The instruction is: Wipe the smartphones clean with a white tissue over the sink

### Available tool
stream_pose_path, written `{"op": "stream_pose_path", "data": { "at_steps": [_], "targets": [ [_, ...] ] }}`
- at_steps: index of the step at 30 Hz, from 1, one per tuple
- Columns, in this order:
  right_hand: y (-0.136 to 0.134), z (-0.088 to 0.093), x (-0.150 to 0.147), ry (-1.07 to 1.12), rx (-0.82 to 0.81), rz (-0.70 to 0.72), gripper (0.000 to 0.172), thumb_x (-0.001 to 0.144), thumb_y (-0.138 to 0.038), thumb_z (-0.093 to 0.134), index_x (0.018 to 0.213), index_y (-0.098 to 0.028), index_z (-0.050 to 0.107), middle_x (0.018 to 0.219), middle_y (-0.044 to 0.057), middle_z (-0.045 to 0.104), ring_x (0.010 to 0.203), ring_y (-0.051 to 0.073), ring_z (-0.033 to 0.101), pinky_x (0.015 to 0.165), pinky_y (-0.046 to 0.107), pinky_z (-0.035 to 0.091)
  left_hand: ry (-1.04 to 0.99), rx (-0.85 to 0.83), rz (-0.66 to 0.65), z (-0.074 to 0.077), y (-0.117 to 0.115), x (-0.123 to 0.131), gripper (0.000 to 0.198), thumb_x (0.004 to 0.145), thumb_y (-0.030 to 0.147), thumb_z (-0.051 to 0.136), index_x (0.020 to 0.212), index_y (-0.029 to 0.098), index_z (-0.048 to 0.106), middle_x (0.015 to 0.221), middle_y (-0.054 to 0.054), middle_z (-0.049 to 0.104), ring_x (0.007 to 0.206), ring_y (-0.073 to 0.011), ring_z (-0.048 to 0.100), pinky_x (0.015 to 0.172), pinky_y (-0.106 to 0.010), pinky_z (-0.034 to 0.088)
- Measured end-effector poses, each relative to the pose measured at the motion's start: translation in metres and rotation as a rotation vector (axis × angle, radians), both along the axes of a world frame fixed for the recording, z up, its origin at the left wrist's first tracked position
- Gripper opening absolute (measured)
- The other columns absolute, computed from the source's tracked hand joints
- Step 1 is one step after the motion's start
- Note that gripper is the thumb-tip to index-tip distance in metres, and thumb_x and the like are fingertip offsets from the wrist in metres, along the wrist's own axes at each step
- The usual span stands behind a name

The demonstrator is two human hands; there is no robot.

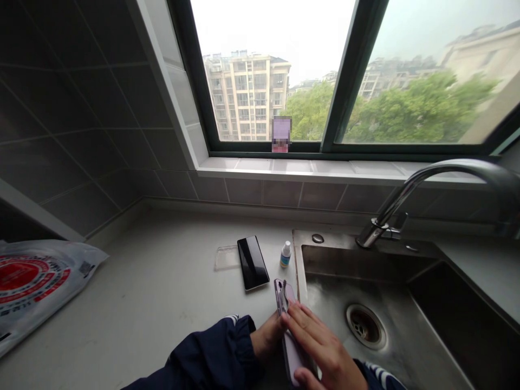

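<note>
My left hand (266, 338) grips the left edge of a lilac smartphone (293, 355) low in the view, over the counter's edge by the sink. My right hand (320, 341) lies across the phone's face, fingers spread and thumb under its lower end. The phone's camera end sticks out past my fingers, and part of it is hidden by them. Further up the counter lie a black smartphone (252, 262), a clear phone case (226, 258) and a small white dropper bottle (285, 254), all out of reach of my fingers' contact.
A steel sink (357, 271) with a drain (365, 325) sits to the right under a chrome faucet (422, 189). A printed plastic bag (36, 287) lies at the counter's left. Tiled walls and a window sill edge the counter's far side.
</note>
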State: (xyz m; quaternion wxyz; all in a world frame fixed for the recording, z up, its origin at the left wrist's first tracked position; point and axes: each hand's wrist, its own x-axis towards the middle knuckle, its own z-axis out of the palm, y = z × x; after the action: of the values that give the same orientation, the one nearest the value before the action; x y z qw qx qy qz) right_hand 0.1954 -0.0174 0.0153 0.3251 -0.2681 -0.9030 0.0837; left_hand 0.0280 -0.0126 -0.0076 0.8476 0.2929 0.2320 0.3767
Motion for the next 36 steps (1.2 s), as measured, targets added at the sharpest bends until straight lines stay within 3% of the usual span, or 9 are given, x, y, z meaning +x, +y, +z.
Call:
{"op": "stream_pose_path", "data": {
  "at_steps": [3,6,9,14,18,22,27,33,36],
  "targets": [
    [0.000,-0.007,0.002,-0.043,-0.007,-0.019,0.064,0.098,-0.047,0.039,0.150,-0.011,0.032,0.154,0.012,0.034,0.142,0.028,0.033,0.116,0.043,0.030,0.041,0.150,0.025,0.006,0.002,-0.001,0.070,0.072,0.067,0.064,0.130,0.028,0.057,0.140,-0.006,0.051,0.141,-0.0338,0.031,0.115,-0.047,0.018],
    [0.001,-0.013,0.004,-0.086,-0.085,-0.064,0.066,0.098,-0.045,0.039,0.152,-0.010,0.026,0.157,0.013,0.027,0.144,0.030,0.027,0.116,0.046,0.027,0.028,0.313,-0.061,0.009,0.007,-0.003,0.077,0.077,0.065,0.060,0.142,0.027,0.044,0.152,-0.008,0.038,0.146,-0.0300,0.022,0.118,-0.046,0.011],
    [0.001,-0.017,0.004,-0.076,-0.147,-0.098,0.068,0.099,-0.047,0.036,0.153,-0.009,0.021,0.159,0.014,0.019,0.146,0.032,0.021,0.116,0.048,0.025,0.029,0.367,-0.104,0.011,0.011,-0.005,0.088,0.075,0.065,0.062,0.148,0.027,0.031,0.158,-0.010,0.026,0.147,-0.0296,0.015,0.119,-0.047,0.012],
    [0.002,-0.019,0.005,-0.043,-0.230,-0.105,0.069,0.099,-0.048,0.034,0.154,-0.012,0.018,0.161,0.013,0.012,0.147,0.033,0.017,0.116,0.050,0.023,0.058,0.394,-0.186,0.014,0.013,-0.007,0.091,0.074,0.067,0.061,0.147,0.022,0.033,0.153,-0.015,0.036,0.140,-0.0361,0.032,0.116,-0.054,0.021],
    [0.004,-0.019,0.006,0.002,-0.264,-0.112,0.067,0.098,-0.047,0.037,0.154,-0.013,0.020,0.161,0.011,0.011,0.146,0.034,0.017,0.116,0.051,0.023,0.073,0.411,-0.140,0.010,0.012,-0.006,0.084,0.075,0.062,0.064,0.145,0.022,0.038,0.151,-0.013,0.039,0.137,-0.0349,0.038,0.115,-0.053,0.024],
    [0.007,-0.017,0.008,0.025,-0.268,-0.092,0.062,0.099,-0.043,0.038,0.153,-0.015,0.026,0.159,0.011,0.019,0.146,0.031,0.022,0.116,0.048,0.024,0.052,0.335,-0.104,0.006,0.009,-0.004,0.087,0.072,0.061,0.068,0.143,0.020,0.040,0.145,-0.016,0.046,0.133,-0.0378,0.044,0.112,-0.056,0.029],
    [0.008,-0.013,0.010,0.043,-0.197,-0.030,0.054,0.099,-0.039,0.041,0.148,-0.016,0.037,0.152,0.011,0.037,0.141,0.030,0.034,0.116,0.051,0.027,0.006,0.220,-0.006,0.001,0.008,-0.003,0.077,0.077,0.059,0.066,0.140,0.022,0.042,0.146,-0.015,0.045,0.137,-0.0339,0.040,0.115,-0.053,0.024],
    [0.007,-0.008,0.013,0.085,-0.072,-0.001,0.043,0.090,-0.017,0.059,0.132,-0.021,0.056,0.132,0.008,0.062,0.124,0.024,0.057,0.110,0.042,0.043,0.062,0.301,0.034,-0.005,0.009,-0.004,0.073,0.075,0.058,0.068,0.135,0.024,0.045,0.138,-0.014,0.053,0.135,-0.0322,0.042,0.115,-0.052,0.023],
    [0.006,-0.005,0.011,0.079,-0.066,-0.014,0.046,0.086,-0.017,0.065,0.131,-0.018,0.057,0.131,0.010,0.062,0.124,0.026,0.057,0.105,0.038,0.049,0.040,0.282,0.051,-0.003,0.009,-0.004,0.072,0.075,0.061,0.066,0.133,0.024,0.046,0.129,-0.014,0.059,0.130,-0.0329,0.048,0.114,-0.054,0.024]
  ]
}}
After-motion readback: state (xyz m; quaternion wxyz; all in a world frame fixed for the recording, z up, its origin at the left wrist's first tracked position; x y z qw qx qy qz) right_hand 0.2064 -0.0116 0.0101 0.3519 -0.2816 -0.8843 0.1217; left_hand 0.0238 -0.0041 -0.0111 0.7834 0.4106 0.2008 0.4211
